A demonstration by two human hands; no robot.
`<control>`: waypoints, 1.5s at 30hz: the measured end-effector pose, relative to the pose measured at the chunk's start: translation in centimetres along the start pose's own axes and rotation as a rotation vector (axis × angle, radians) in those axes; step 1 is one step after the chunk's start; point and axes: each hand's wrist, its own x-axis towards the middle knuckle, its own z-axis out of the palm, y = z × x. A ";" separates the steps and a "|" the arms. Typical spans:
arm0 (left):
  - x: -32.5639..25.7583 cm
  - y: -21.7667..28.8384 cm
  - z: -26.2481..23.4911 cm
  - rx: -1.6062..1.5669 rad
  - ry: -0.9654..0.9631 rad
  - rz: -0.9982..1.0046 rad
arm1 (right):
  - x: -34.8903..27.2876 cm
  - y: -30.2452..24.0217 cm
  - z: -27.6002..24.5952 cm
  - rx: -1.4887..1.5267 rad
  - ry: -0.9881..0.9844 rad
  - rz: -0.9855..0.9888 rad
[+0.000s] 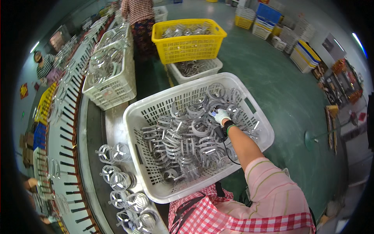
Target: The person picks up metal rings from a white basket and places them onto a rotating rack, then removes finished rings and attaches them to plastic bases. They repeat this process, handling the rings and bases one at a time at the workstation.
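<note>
You are picking a part from the white basket [260, 125]: your gloved right hand [222, 116] reaches toward its far side, fingers curled onto a metal ring [218, 106] atop the pile. Next, I judge, lift it free without snagging neighbours. Your left hand is out of view.

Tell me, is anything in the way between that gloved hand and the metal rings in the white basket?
Nothing visible is. The right hand is already down inside the white basket, resting on the heaped metal rings at the far side. The left hand is out of view.
</note>
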 end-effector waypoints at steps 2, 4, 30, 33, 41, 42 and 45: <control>-3.8 -1.6 -0.7 -0.073 0.006 -0.048 | 0.7 -1.0 -0.2 -0.087 -0.043 -0.003; -9.1 -2.7 1.2 0.257 -0.020 0.301 | 0.6 -2.2 0.1 -0.120 -0.043 -0.079; -19.4 -2.1 24.3 0.626 -0.830 -0.420 | -13.4 -13.0 -5.3 0.627 -0.521 -0.925; -20.5 -1.0 20.4 0.438 -0.610 -0.417 | -6.1 -14.2 -5.1 0.165 -0.046 -0.708; -21.5 0.9 13.1 0.103 -0.529 -0.249 | 4.9 -6.2 1.2 -0.335 0.023 -0.672; -21.6 1.2 12.1 0.041 -0.514 -0.233 | 5.1 -6.4 1.7 -0.387 0.024 -0.647; -22.3 2.0 9.2 -0.062 -0.410 -0.200 | 4.4 -6.4 2.1 -0.340 0.065 -0.640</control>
